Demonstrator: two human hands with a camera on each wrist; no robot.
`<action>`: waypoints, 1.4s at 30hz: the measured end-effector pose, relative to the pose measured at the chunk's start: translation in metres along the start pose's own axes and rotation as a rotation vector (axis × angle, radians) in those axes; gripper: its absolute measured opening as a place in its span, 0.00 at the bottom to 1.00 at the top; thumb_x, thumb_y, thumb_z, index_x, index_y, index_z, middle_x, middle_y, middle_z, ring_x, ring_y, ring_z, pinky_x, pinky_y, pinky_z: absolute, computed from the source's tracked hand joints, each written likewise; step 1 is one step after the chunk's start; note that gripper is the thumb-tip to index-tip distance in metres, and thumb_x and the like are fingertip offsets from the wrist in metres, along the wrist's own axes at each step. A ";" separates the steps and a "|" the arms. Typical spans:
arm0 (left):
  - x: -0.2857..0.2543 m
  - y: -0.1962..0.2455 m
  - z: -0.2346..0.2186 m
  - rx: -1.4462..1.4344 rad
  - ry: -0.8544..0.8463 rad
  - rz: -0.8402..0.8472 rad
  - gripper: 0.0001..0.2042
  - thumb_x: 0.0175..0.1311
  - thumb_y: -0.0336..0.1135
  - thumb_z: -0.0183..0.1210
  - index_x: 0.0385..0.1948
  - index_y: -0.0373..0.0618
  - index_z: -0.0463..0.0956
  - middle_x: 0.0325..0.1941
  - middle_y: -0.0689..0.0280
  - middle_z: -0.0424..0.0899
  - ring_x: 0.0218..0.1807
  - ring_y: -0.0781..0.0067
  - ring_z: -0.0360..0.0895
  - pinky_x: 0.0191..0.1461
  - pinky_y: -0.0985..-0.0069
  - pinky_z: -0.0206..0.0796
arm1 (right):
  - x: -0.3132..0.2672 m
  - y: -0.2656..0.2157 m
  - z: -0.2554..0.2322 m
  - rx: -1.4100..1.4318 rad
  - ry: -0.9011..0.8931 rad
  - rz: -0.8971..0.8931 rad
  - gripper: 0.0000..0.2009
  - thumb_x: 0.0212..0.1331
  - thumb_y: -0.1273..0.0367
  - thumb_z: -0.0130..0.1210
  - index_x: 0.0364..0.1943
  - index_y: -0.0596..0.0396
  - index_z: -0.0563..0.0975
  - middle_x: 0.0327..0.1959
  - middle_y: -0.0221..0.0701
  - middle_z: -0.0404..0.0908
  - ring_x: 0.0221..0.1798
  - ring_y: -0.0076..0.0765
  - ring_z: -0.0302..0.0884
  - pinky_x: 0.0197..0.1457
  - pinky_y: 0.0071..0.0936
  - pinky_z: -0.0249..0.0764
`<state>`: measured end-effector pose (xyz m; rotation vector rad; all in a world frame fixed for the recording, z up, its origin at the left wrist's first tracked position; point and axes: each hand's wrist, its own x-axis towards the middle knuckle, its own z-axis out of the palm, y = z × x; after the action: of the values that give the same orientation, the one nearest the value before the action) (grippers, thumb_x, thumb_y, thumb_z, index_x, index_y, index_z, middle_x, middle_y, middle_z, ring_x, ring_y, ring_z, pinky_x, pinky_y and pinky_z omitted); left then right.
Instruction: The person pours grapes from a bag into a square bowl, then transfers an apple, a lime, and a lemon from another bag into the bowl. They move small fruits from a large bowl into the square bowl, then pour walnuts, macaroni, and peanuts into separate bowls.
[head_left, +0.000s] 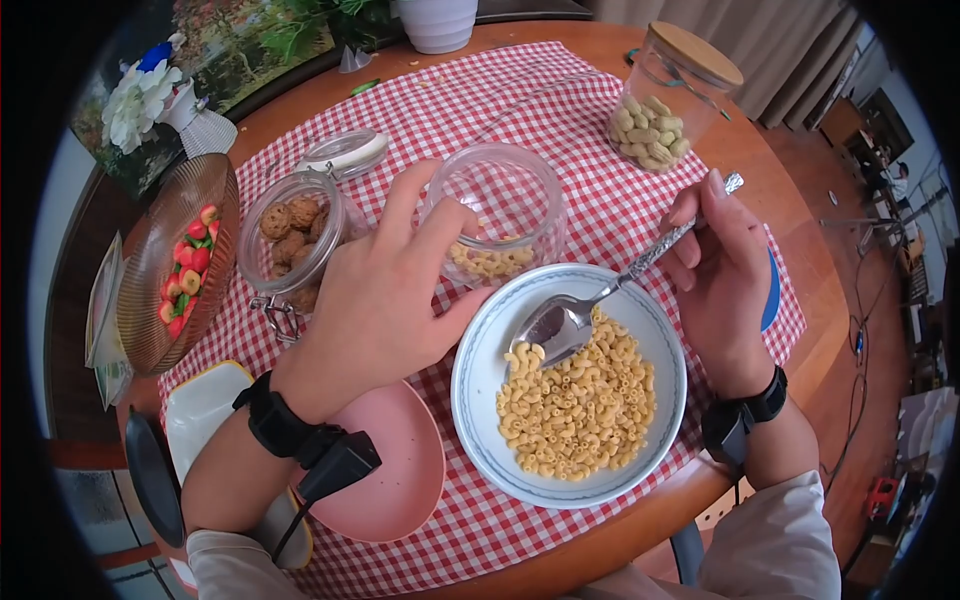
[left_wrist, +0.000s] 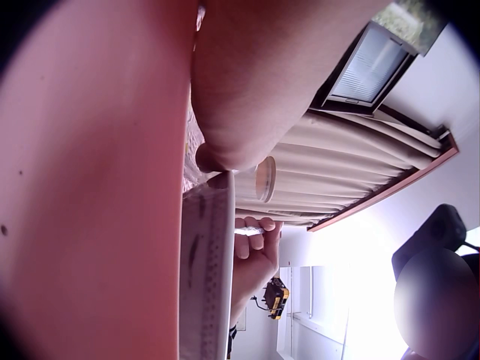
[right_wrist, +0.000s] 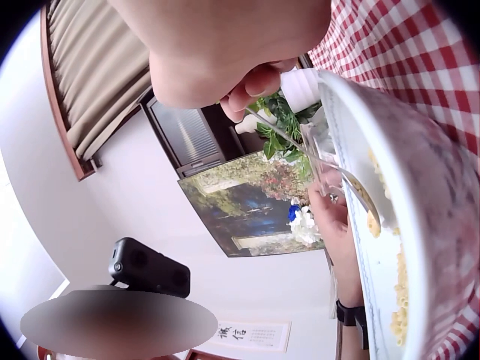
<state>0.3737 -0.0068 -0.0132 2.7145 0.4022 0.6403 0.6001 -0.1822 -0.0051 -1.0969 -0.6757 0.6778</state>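
Observation:
My right hand (head_left: pixel 722 265) grips the patterned handle of a metal spoon (head_left: pixel 560 325). The spoon's head lies over the elbow macaroni (head_left: pixel 580 410), with a few pieces at its tip. That pasta fills part of a white bowl (head_left: pixel 468 440) with a blue-edged rim. My left hand (head_left: pixel 385 280) holds an open glass jar (head_left: pixel 500 180) by its left side, fingers bent at the wall and thumb low beside the bowl's rim. Some macaroni (head_left: pixel 490 262) lies at the bottom of this jar. In the right wrist view the spoon (right_wrist: pixel 360 199) slants down into the bowl.
Left of the jar stands a clip-lid jar of walnuts (head_left: pixel 290 235), its lid open. Beyond it is an amber glass dish (head_left: pixel 140 290) with red fruit. A pink plate (head_left: pixel 385 470) lies under my left forearm. A wooden-lidded jar of peanuts (head_left: pixel 660 120) stands at the back right.

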 end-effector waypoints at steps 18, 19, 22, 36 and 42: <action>0.000 -0.002 0.003 0.023 0.017 0.013 0.24 0.57 0.41 0.73 0.52 0.48 0.74 0.74 0.47 0.65 0.43 0.46 0.86 0.45 0.59 0.78 | 0.008 -0.001 0.007 0.376 0.198 0.231 0.18 0.81 0.53 0.48 0.42 0.52 0.78 0.25 0.19 0.72 0.22 0.17 0.59 0.27 0.18 0.58; 0.000 -0.003 0.004 0.045 0.066 0.054 0.23 0.57 0.42 0.73 0.52 0.48 0.74 0.71 0.47 0.67 0.37 0.48 0.86 0.38 0.60 0.79 | 0.008 0.000 0.006 0.379 0.201 0.228 0.18 0.81 0.53 0.48 0.42 0.52 0.78 0.25 0.19 0.72 0.22 0.17 0.59 0.27 0.18 0.58; -0.001 -0.003 0.003 0.013 0.032 0.046 0.23 0.57 0.42 0.73 0.51 0.48 0.74 0.71 0.47 0.67 0.36 0.48 0.86 0.38 0.60 0.79 | 0.007 0.005 -0.004 0.387 0.129 0.194 0.19 0.81 0.52 0.48 0.44 0.52 0.78 0.26 0.19 0.73 0.23 0.18 0.60 0.28 0.18 0.58; 0.000 -0.004 0.003 0.002 0.040 0.037 0.23 0.57 0.42 0.73 0.51 0.50 0.74 0.72 0.47 0.67 0.39 0.47 0.86 0.42 0.59 0.79 | -0.008 0.002 0.006 -0.049 -0.190 -0.003 0.25 0.79 0.52 0.50 0.34 0.61 0.83 0.25 0.29 0.80 0.23 0.20 0.73 0.28 0.18 0.69; -0.001 -0.005 0.004 0.015 0.048 0.044 0.23 0.57 0.43 0.73 0.51 0.50 0.74 0.72 0.47 0.67 0.39 0.45 0.86 0.42 0.58 0.79 | -0.007 0.002 0.009 -0.021 -0.164 0.087 0.23 0.78 0.54 0.53 0.33 0.61 0.82 0.22 0.28 0.78 0.20 0.20 0.71 0.25 0.18 0.67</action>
<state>0.3740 -0.0036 -0.0183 2.7334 0.3610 0.7177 0.5891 -0.1820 -0.0054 -1.1031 -0.7800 0.8434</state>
